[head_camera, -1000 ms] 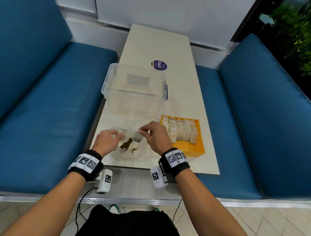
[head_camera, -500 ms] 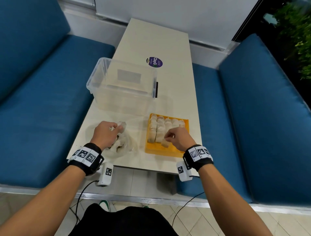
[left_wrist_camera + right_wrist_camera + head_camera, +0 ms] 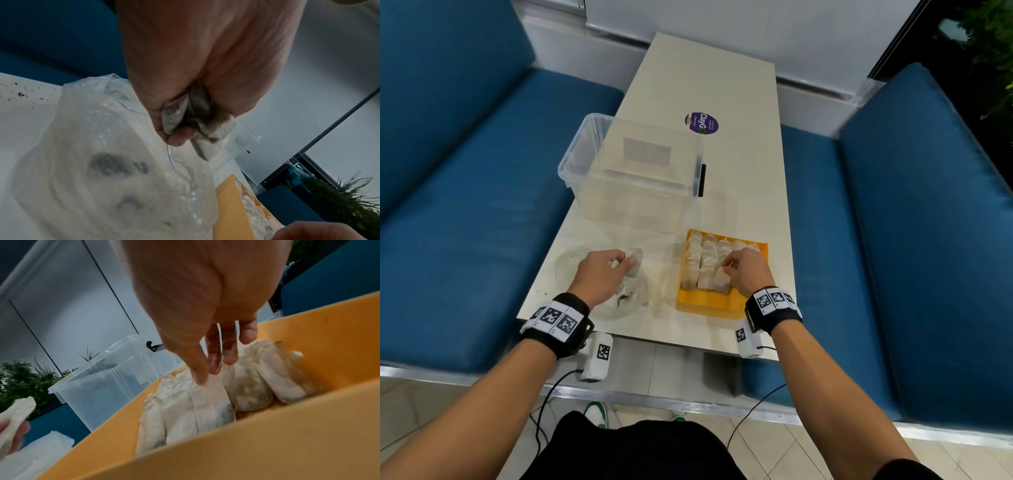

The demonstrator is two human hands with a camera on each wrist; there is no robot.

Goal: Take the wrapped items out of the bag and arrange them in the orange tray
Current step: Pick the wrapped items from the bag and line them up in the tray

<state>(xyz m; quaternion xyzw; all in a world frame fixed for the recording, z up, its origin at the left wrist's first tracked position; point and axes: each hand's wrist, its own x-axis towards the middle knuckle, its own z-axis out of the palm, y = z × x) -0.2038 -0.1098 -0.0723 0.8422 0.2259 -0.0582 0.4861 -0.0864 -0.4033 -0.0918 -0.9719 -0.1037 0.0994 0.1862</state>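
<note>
Right hand [image 3: 748,270] gone from the clear bag [image 3: 619,294] under the left hand [image 3: 604,270] over to the orange tray [image 3: 709,301], the wrapped packet [image 3: 209,400] it carried now laid among the packets beneath its fingertips [image 3: 200,378], thumb and forefinger resting on it.

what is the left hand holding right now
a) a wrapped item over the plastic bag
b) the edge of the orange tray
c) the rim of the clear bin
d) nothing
a: the left hand grips a wrapped item just above the plastic bag, apart from bin and tray.
</note>
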